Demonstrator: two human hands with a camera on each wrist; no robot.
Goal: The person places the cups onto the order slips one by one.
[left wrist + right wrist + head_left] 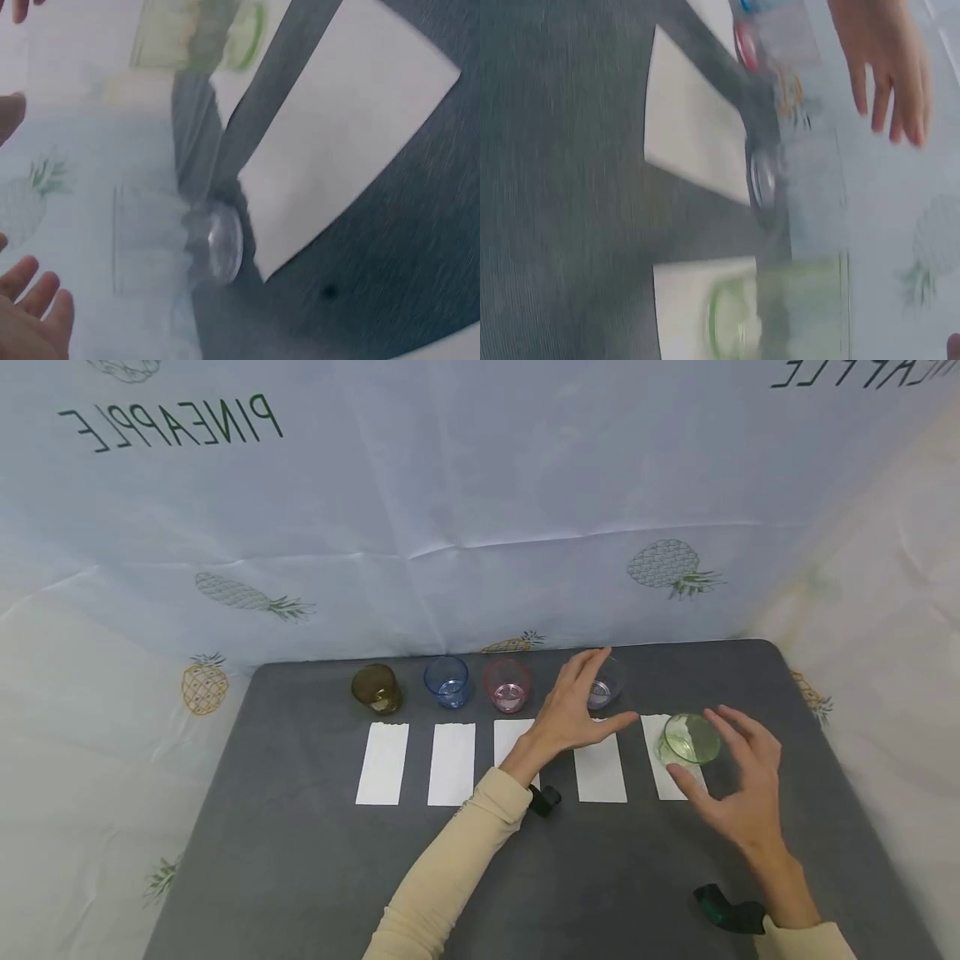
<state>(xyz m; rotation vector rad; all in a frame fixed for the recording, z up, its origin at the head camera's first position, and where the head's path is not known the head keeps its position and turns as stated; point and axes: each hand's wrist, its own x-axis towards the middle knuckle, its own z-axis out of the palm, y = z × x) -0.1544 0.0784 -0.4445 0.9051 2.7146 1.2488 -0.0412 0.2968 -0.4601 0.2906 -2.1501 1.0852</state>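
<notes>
My left hand (566,714) hovers with spread fingers in front of a clear glass (604,685), partly covering it in the head view. The same hand (889,67) shows from the side in the right wrist view, holding nothing. A green glass (690,740) stands upright on the rightmost white paper strip (681,783). Around its right side, my right hand (746,777) is held with thumb and fingers apart, seemingly clear of the glass. In the left wrist view, the clear glass (225,244) and green glass (246,34) look blurred.
Along the back edge of the dark table (300,860) stand a brown glass (377,689), a blue glass (447,683) and a pink glass (507,687). Several white paper strips (382,764) lie in a row before them. A printed cloth (480,485) hangs behind.
</notes>
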